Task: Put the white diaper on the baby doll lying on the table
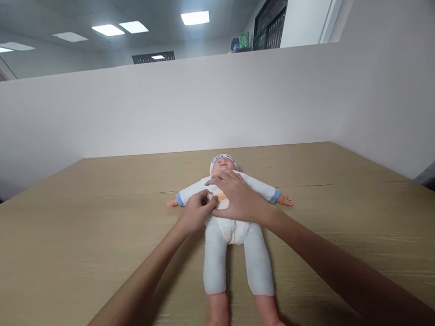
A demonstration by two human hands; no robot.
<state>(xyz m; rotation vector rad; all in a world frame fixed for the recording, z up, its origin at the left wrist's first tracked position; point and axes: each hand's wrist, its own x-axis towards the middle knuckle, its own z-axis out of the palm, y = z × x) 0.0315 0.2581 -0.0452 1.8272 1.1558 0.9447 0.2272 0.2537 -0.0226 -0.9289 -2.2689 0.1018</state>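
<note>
A baby doll [217, 262] lies on its back, head away from me, arms spread and legs toward me. It wears a white cap with lettering, white clothes with blue cuffs and a white diaper [234, 230]. An orange and yellow print shows on the diaper's front between my hands. My left hand [199, 209] is at the left side of the diaper's waist, thumb and fingers pinched together on its edge. Across the doll's belly rests my right hand [240, 196], fingers stretched and apart, covering part of the diaper front and the chest.
Under the doll is a wide wood-toned table [96, 241] with a thin seam across it. A plain white partition [161, 107] rises behind its far edge and along the sides. Beyond it are ceiling lights and a dark-framed window.
</note>
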